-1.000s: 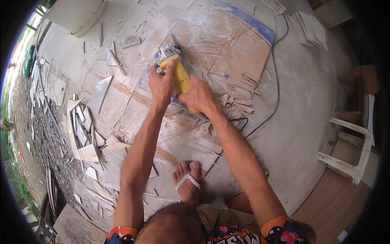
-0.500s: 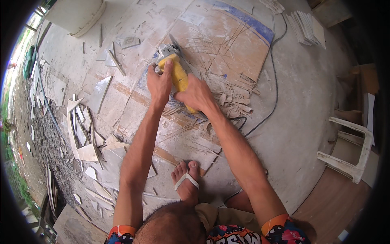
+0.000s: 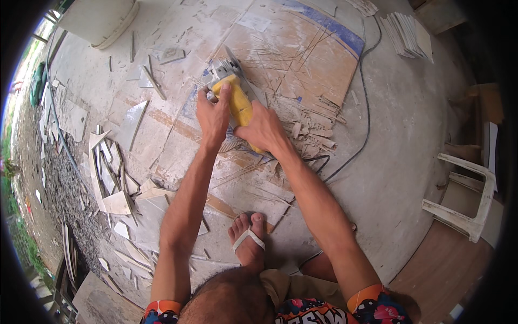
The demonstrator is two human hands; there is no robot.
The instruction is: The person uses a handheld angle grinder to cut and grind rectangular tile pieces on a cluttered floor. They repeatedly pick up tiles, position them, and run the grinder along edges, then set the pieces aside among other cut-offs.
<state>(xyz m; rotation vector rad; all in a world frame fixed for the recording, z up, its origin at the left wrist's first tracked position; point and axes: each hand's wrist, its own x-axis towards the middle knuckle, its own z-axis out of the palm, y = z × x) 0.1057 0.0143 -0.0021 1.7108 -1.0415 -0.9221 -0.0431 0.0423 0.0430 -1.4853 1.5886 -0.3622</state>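
A yellow angle grinder [image 3: 239,102] with a grey metal head is in both my hands, low over the dusty floor. My left hand [image 3: 213,120] closes round its front end, near the head, with the thumb lying along the yellow body. Further back, my right hand [image 3: 263,128] wraps the rear of the body. A narrow grey piece [image 3: 258,93] shows along the tool's right side; its far tip sticks out past the head. The grinder's disc is hidden from me. Under the tool lies a worn brown board [image 3: 329,70] with a blue edge, scored by many lines.
Broken tile pieces [image 3: 116,202] are heaped at the left. Cut strips [image 3: 315,129] lie just right of the grinder. A dark cord [image 3: 368,108] curves across the right side. Beyond stand a white bucket [image 3: 102,24], stacked tiles [image 3: 404,35] and a white plastic stool [image 3: 480,200].
The grinder and both hands have shifted very slightly to the right and toward me. My grip is the same, and the things around have not moved.
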